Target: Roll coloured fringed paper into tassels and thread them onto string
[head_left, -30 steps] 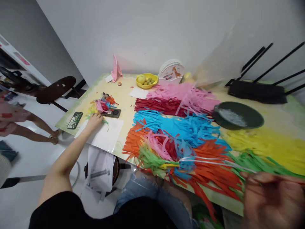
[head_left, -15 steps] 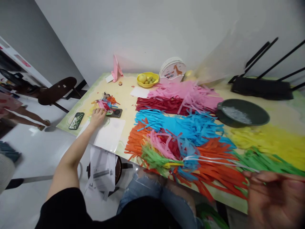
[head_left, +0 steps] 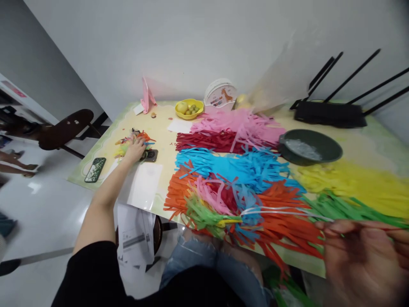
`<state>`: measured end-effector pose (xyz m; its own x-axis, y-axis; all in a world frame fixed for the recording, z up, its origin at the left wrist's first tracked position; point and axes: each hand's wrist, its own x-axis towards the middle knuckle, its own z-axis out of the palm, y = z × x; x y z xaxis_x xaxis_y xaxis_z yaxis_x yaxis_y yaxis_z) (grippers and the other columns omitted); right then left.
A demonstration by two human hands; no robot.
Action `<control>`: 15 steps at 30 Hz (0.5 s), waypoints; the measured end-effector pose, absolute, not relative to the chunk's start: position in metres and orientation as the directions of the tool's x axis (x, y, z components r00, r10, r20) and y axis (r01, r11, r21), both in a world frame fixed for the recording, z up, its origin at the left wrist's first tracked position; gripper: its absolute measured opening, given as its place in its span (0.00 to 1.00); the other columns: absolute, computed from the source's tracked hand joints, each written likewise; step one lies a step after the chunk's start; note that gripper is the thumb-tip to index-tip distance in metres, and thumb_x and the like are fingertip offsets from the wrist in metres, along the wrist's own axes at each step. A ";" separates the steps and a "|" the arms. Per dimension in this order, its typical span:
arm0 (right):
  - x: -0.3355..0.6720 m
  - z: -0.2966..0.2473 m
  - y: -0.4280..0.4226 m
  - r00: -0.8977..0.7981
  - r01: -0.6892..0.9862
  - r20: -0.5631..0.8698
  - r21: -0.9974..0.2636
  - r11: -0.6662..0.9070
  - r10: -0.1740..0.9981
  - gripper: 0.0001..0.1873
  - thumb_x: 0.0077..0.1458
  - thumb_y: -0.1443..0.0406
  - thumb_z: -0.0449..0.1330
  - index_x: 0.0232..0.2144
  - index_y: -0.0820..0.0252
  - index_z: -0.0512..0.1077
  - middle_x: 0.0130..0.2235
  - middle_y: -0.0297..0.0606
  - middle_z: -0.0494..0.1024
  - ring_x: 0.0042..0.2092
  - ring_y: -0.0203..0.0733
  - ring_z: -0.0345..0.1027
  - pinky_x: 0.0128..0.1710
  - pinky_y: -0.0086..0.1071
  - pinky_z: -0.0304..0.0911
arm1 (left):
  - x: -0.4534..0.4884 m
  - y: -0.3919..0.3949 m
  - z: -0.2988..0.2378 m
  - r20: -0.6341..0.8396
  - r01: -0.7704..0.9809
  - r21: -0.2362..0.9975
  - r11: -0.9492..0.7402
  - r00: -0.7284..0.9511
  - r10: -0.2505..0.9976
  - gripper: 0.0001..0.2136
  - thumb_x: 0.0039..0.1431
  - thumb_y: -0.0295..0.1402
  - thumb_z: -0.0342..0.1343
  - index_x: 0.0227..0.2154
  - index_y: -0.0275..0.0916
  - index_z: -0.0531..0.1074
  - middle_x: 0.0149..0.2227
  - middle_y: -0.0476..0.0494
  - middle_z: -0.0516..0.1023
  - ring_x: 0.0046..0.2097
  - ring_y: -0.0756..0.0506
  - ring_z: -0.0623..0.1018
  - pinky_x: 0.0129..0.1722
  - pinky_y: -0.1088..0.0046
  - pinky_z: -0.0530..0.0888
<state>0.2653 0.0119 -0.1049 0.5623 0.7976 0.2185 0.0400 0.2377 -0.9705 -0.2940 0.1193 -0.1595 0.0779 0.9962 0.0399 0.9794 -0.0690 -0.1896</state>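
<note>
My left hand reaches far left across the table and rests, fingers bent, on a small heap of mixed coloured paper scraps beside a dark phone-like device. My right hand, blurred at the lower right, pinches the end of a white ribbon. The ribbon runs left to a tied bundle of mixed paper strips. Around the bundle lie piles of orange, blue, dark red, pink, yellow and green strips.
A dark green bowl stands at the back right, with a black rack behind it. A yellow fruit bowl and a round tin sit by the wall. A phone and a white sheet lie at the left. A stool stands on the floor.
My left hand has slid farther away from the white sheet onto the scrap heap. The right hand keeps its pinch on the ribbon. Someone's legs at the far left have moved off.
</note>
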 end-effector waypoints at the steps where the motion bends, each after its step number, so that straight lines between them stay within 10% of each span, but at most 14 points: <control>1: 0.264 -0.104 0.012 0.594 -0.039 0.169 -0.970 0.238 0.786 0.25 0.29 0.46 0.74 0.19 0.50 0.67 0.22 0.33 0.63 0.23 0.41 0.59 0.29 0.46 0.59 | -0.292 0.126 -0.160 0.033 0.981 -0.182 -0.075 0.082 0.996 0.20 0.64 0.23 0.41 0.53 0.32 0.72 0.65 0.29 0.64 0.70 0.34 0.54 0.69 0.47 0.41; 8: 0.256 -0.094 0.011 0.639 -0.179 0.033 -0.965 0.190 0.769 0.23 0.18 0.48 0.79 0.18 0.47 0.75 0.20 0.37 0.66 0.24 0.45 0.61 0.30 0.50 0.57 | -0.286 0.172 -0.167 -0.038 0.994 -0.089 0.063 -0.067 0.997 0.20 0.63 0.31 0.50 0.54 0.25 0.67 0.51 0.24 0.76 0.53 0.35 0.75 0.57 0.58 0.66; 15: 0.255 -0.093 0.014 0.660 -0.208 -0.012 -0.964 0.167 0.752 0.22 0.18 0.51 0.78 0.18 0.49 0.76 0.22 0.38 0.68 0.24 0.44 0.62 0.30 0.49 0.58 | -0.284 0.196 -0.166 0.012 0.987 0.028 0.158 -0.158 0.987 0.22 0.60 0.26 0.52 0.57 0.30 0.66 0.65 0.24 0.63 0.60 0.35 0.70 0.58 0.60 0.66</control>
